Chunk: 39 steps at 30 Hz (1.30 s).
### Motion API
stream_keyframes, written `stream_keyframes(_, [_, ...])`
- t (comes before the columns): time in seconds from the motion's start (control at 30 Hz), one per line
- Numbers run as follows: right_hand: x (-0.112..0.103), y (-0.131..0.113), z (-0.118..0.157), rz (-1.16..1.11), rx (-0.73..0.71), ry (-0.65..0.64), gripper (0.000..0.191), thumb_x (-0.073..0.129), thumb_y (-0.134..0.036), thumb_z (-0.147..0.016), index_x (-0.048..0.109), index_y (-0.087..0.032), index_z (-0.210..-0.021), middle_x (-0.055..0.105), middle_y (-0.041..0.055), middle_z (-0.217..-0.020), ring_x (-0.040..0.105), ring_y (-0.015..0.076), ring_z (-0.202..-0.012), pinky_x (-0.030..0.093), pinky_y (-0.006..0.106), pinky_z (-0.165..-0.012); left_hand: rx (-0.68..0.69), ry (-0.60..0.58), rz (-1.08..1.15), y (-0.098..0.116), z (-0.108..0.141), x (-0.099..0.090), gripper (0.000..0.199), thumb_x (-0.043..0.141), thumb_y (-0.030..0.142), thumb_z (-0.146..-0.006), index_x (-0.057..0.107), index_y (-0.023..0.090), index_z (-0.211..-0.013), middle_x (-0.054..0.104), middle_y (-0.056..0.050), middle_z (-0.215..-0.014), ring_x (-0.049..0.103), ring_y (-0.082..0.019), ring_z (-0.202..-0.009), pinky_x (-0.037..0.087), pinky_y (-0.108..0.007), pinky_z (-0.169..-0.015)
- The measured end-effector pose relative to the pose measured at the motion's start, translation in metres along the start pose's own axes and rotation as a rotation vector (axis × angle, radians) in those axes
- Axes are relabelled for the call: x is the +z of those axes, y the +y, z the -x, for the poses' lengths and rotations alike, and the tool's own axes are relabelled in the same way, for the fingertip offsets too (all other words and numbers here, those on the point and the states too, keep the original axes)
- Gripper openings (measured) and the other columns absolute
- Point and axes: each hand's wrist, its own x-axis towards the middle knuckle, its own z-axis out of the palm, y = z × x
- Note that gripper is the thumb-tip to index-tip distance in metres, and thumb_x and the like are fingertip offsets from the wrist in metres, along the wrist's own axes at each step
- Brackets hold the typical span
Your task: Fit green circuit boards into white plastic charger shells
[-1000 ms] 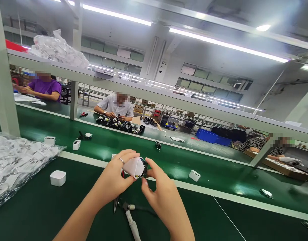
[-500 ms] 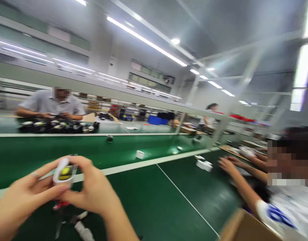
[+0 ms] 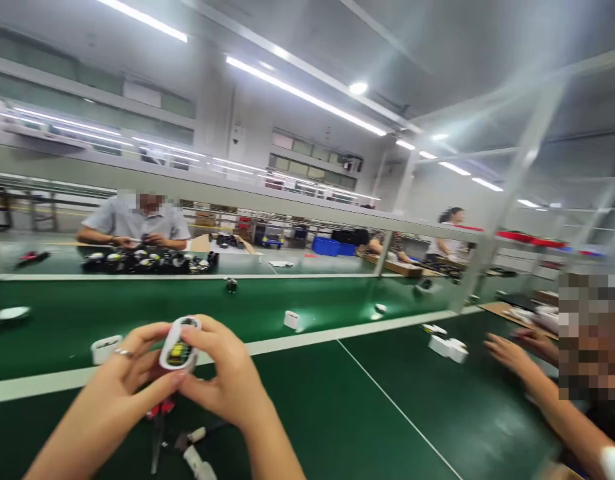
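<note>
Between both hands is a white oval plastic housing (image 3: 164, 360) with a yellow part and circuit board showing in its open end. My left hand (image 3: 122, 380) grips it from the left, fingers behind and thumb below. My right hand (image 3: 227, 367) holds its right side, with a finger at the upper rim and the thumb underneath. On the green table below lies a screwdriver-like tool (image 3: 157, 440) with a red part and a metal shaft, partly hidden by my hands. Beside it is a cable (image 3: 197, 457) with pale connector ends.
A green belt (image 3: 257, 307) runs beyond the table edge, carrying white housings (image 3: 291, 319) and a small dark part (image 3: 231, 285). White housings (image 3: 447, 347) stand on the right near a co-worker's hand (image 3: 510, 353). Another person (image 3: 137, 223) sits across, behind a row of parts.
The view has swung left, so my hands and the housing appear farther right. Another white housing now shows on the belt behind my left hand. Both hands keep their hold.
</note>
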Motion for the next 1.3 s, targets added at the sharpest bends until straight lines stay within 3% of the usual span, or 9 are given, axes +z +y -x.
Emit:
stream_keyframes(0.13, [-0.006,0.003,-0.003,0.009,-0.01,0.005,0.043,0.054,-0.015,-0.069,0.041,-0.026,-0.108,0.047,0.006,-0.114,0.045,0.0144,-0.104,0.038,0.027,-0.085,-0.037,-0.079,0.232,0.017,-0.005,0.012,0.042,0.058,0.027,-0.062,0.037,0.018,-0.097,0.058,-0.007,-0.094,0.056,-0.019,-0.086,0.046,-0.028,-0.073])
stream_keyframes(0.3, [-0.008,0.007,-0.006,0.102,-0.057,-0.009,0.041,0.051,-0.012,-0.071,0.04,-0.026,-0.108,0.047,0.0082,-0.113,0.047,0.0173,-0.103,0.043,0.03,-0.08,0.005,-0.118,0.266,0.019,-0.006,0.007,0.039,0.057,0.019,-0.063,0.04,0.018,-0.098,0.06,-0.004,-0.088,0.054,-0.017,-0.084,0.041,-0.03,-0.077])
stream_keyframes(0.43, [-0.01,0.007,-0.008,0.231,-0.088,-0.026,0.038,0.048,-0.012,-0.071,0.041,-0.026,-0.106,0.045,0.0094,-0.113,0.046,0.0194,-0.102,0.044,0.033,-0.079,0.001,-0.151,0.299,0.017,-0.006,0.001,0.039,0.055,0.021,-0.066,0.043,0.017,-0.104,0.057,-0.006,-0.096,0.053,-0.018,-0.088,0.04,-0.031,-0.08])
stream_keyframes(0.53, [-0.011,0.005,-0.01,0.277,-0.061,-0.018,0.05,0.047,-0.01,-0.071,0.032,-0.027,-0.115,0.046,0.0084,-0.11,0.045,0.0196,-0.101,0.043,0.036,-0.079,0.003,-0.172,0.287,0.017,-0.008,-0.003,0.033,0.049,0.023,-0.072,0.049,0.017,-0.104,0.058,-0.004,-0.097,0.053,-0.017,-0.089,0.039,-0.03,-0.084])
stream_keyframes(0.63, [-0.01,0.003,-0.01,0.256,-0.017,0.007,0.062,0.046,-0.01,-0.071,0.018,-0.026,-0.123,0.046,0.0089,-0.106,0.043,0.0188,-0.101,0.045,0.033,-0.076,0.001,-0.141,0.204,0.02,-0.008,-0.006,0.029,0.045,0.023,-0.074,0.056,0.015,-0.099,0.063,-0.003,-0.089,0.054,-0.018,-0.087,0.041,-0.028,-0.08])
stream_keyframes(0.83, [-0.01,0.001,-0.009,0.326,-0.031,-0.014,0.064,0.045,-0.008,-0.071,0.015,-0.027,-0.125,0.047,0.0085,-0.103,0.04,0.0196,-0.098,0.045,0.033,-0.074,-0.027,-0.037,-0.051,0.024,-0.006,-0.006,0.03,0.045,0.024,-0.07,0.061,0.016,-0.093,0.064,-0.001,-0.068,0.057,-0.019,-0.072,0.044,-0.028,-0.069])
stream_keyframes(1.0, [-0.009,-0.001,-0.009,0.364,-0.047,-0.022,0.07,0.045,-0.004,-0.071,0.01,-0.028,-0.127,0.049,0.0086,-0.102,0.039,0.0209,-0.097,0.043,0.037,-0.075,0.056,0.092,-0.332,0.026,-0.004,-0.003,0.025,0.041,0.023,-0.07,0.065,0.019,-0.076,0.061,0.001,-0.062,0.056,-0.016,-0.068,0.041,-0.022,-0.063])
stream_keyframes(1.2, [-0.006,-0.004,-0.009,0.314,-0.036,-0.072,0.071,0.043,-0.004,-0.071,0.007,-0.026,-0.127,0.049,0.0061,-0.11,0.037,0.0197,-0.102,0.043,0.036,-0.077,0.09,0.167,-0.575,0.026,-0.003,-0.004,0.024,0.038,0.022,-0.07,0.059,0.019,-0.059,0.058,0.002,-0.056,0.05,-0.012,-0.056,0.033,-0.02,-0.054])
stream_keyframes(1.3, [-0.004,-0.005,-0.008,0.284,-0.011,-0.115,0.071,0.042,-0.004,-0.071,0.004,-0.024,-0.127,0.049,0.0048,-0.113,0.037,0.0185,-0.105,0.042,0.035,-0.08,0.064,0.196,-0.653,0.024,-0.005,-0.005,0.028,0.034,0.025,-0.071,0.048,0.018,-0.048,0.048,0.003,-0.047,0.041,-0.01,-0.048,0.026,-0.021,-0.049])
